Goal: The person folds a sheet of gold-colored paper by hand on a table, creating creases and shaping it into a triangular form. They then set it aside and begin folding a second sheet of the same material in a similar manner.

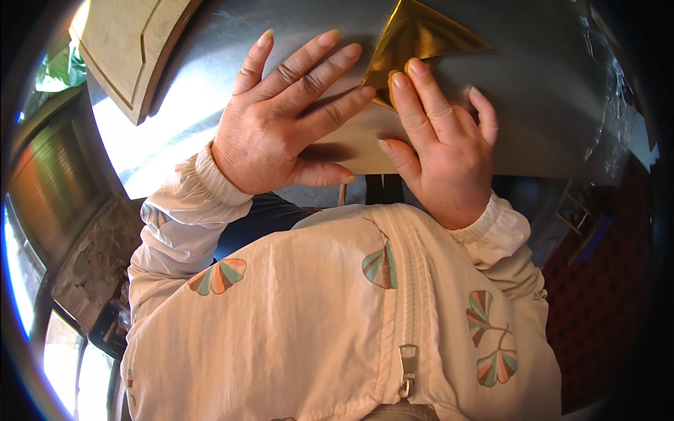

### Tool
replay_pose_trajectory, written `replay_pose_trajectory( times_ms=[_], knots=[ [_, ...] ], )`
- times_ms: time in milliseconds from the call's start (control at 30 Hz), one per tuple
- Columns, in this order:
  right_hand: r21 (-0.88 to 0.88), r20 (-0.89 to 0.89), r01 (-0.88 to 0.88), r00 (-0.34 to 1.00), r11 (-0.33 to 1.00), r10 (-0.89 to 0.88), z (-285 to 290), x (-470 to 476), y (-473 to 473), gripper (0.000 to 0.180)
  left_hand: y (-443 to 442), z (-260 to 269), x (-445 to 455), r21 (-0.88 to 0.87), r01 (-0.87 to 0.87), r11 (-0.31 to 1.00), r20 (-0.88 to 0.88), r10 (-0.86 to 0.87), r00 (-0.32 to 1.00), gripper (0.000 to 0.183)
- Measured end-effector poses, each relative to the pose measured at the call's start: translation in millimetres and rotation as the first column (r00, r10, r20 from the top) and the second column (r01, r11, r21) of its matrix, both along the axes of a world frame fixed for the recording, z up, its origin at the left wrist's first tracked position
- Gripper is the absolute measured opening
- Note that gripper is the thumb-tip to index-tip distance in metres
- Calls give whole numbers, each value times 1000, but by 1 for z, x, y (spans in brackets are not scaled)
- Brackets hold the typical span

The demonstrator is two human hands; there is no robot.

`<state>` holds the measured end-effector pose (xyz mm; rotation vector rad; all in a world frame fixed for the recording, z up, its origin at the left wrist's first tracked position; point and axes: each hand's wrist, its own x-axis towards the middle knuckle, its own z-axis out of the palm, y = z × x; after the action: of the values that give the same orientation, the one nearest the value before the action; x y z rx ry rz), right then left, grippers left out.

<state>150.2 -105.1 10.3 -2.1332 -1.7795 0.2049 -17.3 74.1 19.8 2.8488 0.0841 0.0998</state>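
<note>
A sheet of shiny gold foil paper (pixel 413 34) lies folded or turned at an angle on the metal tabletop. My left hand (pixel 287 116) is spread palm down over the table, its index fingertip at the foil's left edge. Whether that fingertip presses on the foil is hard to tell. With index and middle fingers extended together, my right hand (pixel 445 137) rests on a small orange-yellow piece (pixel 392 90) at the foil's near part. Most of that piece is hidden under the two fingertips. The right thumb and little finger stand away from it.
A grooved wooden board (pixel 134 47) lies at the table's far left. Crumpled clear plastic (pixel 613 121) hangs along the right end of the metal tabletop (pixel 532 110). The near table edge runs just in front of my jacket (pixel 316 316). A green bag (pixel 60 68) shows at far left.
</note>
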Motion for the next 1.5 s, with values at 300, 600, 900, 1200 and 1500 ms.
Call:
replay_pose_trajectory(
  times_ms=[300, 600, 900, 1200, 1500],
  knots=[
    [11, -9, -8, 1000, 1000, 8, -3, 0, 0, 58, -17, 3, -5, 85, -135, 987, -47, 139, 989, 73],
    [26, -10, -26, 1000, 999, 27, -1, 2, -1, 53, -30, 9, -4, -3, -261, 965, 42, 260, 965, 41],
    [123, 0, -113, 993, 986, 114, -7, -9, -13, 48, -46, -1, 24, -110, -455, 884, 272, 467, 841, 14],
    [336, 51, -263, 964, 905, 261, -28, -5, -29, 46, -66, 4, 17, -821, -508, 260, -183, 722, 667, 21],
    [461, -533, 45, 813, 886, 235, 33, -26, -67, 47, -86, 39, 0, -921, -232, -314, -362, 466, 807, 24]
  ],
)
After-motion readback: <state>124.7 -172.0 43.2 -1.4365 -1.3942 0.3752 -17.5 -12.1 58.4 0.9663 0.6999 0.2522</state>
